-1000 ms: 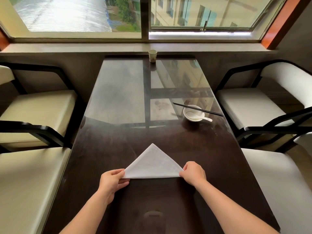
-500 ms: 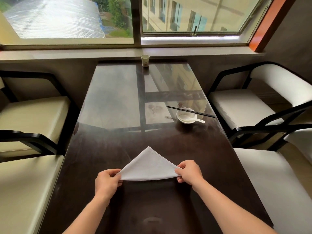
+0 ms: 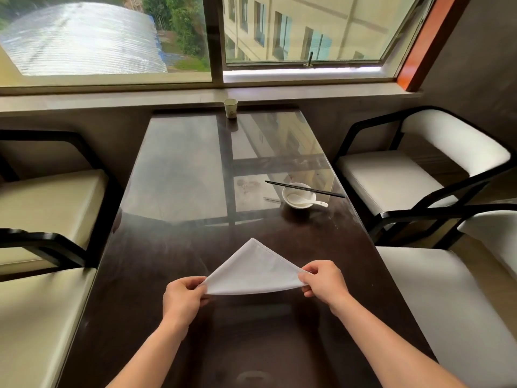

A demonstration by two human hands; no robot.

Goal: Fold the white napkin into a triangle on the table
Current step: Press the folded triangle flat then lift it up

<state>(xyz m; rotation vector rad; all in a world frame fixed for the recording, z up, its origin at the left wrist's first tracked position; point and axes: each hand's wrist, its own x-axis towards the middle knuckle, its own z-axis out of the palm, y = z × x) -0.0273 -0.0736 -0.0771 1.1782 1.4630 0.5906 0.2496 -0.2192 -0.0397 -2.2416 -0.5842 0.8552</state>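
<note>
On the left, our left hand (image 3: 183, 299) now has its grip pinching the near left corner of the white napkin (image 3: 251, 271) between thumb and fingers, where a second ago those fingers lay more loosely at that corner. The napkin is already a triangle, sitting in the near middle of the dark bench (image 3: 167, 247), its apex pointing away toward the window and its long edge running between our two hands. That edge is what has changed: it lay flat before, and now it seems raised a little and pulled taut, with a shadow beneath it, while the apex looks to be down on the surface. Farther back, the bowl (image 3: 298, 195) with its spoon and chopsticks stands well apart from the cloth, where it was. On the right, our right hand (image 3: 324, 282) pinches the other near corner, its grip closed on the cloth as before. We judge the fold itself made; the lift reads as tensioning to square the edge or shift the triangle. What remains is to lay it flat and let go, pulling evenly so the layers do not slide apart.
</note>
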